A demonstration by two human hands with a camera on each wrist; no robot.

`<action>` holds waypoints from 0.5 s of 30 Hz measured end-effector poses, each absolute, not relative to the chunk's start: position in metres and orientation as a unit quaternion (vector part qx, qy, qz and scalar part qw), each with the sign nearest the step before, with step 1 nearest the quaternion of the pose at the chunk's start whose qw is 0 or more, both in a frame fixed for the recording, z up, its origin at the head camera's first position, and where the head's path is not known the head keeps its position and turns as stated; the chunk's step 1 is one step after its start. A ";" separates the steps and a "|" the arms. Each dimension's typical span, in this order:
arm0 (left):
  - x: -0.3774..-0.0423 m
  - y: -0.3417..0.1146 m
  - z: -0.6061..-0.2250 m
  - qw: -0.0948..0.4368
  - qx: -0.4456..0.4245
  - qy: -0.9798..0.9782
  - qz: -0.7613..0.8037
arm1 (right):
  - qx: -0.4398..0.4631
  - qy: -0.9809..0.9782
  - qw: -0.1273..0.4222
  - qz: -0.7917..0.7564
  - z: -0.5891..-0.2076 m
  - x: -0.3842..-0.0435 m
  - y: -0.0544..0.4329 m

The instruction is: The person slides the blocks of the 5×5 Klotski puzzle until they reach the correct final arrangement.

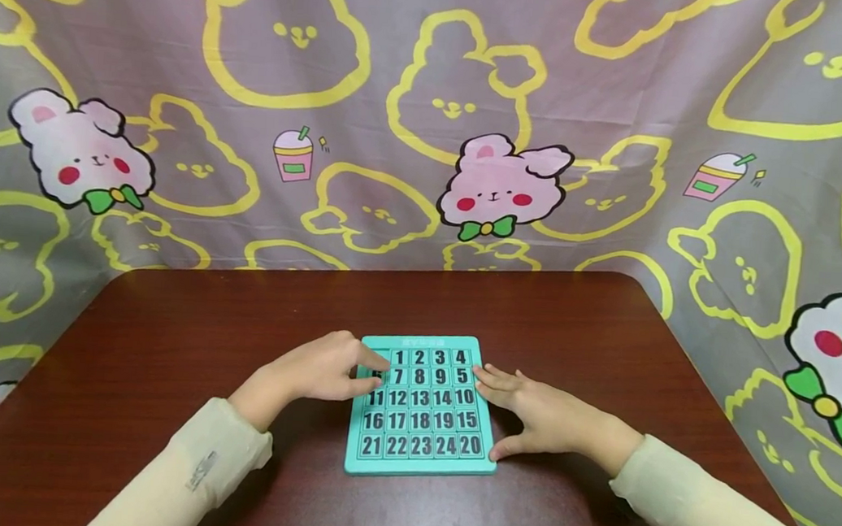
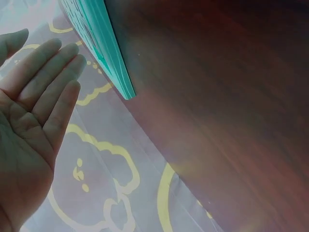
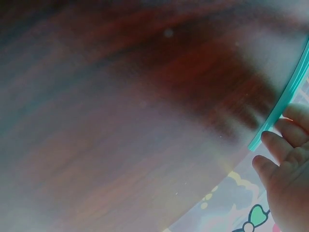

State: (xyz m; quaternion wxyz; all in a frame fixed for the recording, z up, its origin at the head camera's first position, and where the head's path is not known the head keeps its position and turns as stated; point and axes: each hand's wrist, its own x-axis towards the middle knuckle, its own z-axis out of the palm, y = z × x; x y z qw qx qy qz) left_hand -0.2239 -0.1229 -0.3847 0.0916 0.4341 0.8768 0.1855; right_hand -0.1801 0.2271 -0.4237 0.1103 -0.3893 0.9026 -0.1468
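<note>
A teal number sliding puzzle (image 1: 417,468) lies flat on the table, its black-numbered tiles facing up. The top row reads 1 to 4 from the second column on; the top-left cell shows no tile, though a finger partly covers it. My left hand (image 1: 326,366) reaches over the puzzle's left edge, its index finger at the 6 tile (image 1: 376,378), which is partly hidden. In the left wrist view its fingers (image 2: 48,72) look fairly straight. Against the puzzle's right edge rest the fingertips of my right hand (image 1: 546,414), with the thumb at the lower right corner.
The dark reddish-brown wooden table (image 1: 188,344) has rounded far corners. Behind it and along both sides hangs a grey-pink curtain (image 1: 371,137) printed with yellow bear outlines, white rabbits and pink cups.
</note>
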 end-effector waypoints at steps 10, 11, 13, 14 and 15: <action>-0.237 -0.104 -0.386 0.095 0.455 0.868 0.177 | -0.390 0.902 0.110 -0.150 -0.421 -0.179 0.227; -0.237 -0.102 -0.386 0.096 0.456 0.867 0.176 | -0.390 0.902 0.110 -0.150 -0.421 -0.179 0.227; -0.239 -0.100 -0.387 0.098 0.457 0.867 0.172 | -0.390 0.902 0.111 -0.150 -0.421 -0.179 0.227; -0.240 -0.099 -0.387 0.099 0.456 0.868 0.169 | -0.390 0.902 0.111 -0.149 -0.421 -0.179 0.227; -0.240 -0.099 -0.388 0.100 0.454 0.869 0.167 | -0.391 0.902 0.110 -0.148 -0.422 -0.179 0.227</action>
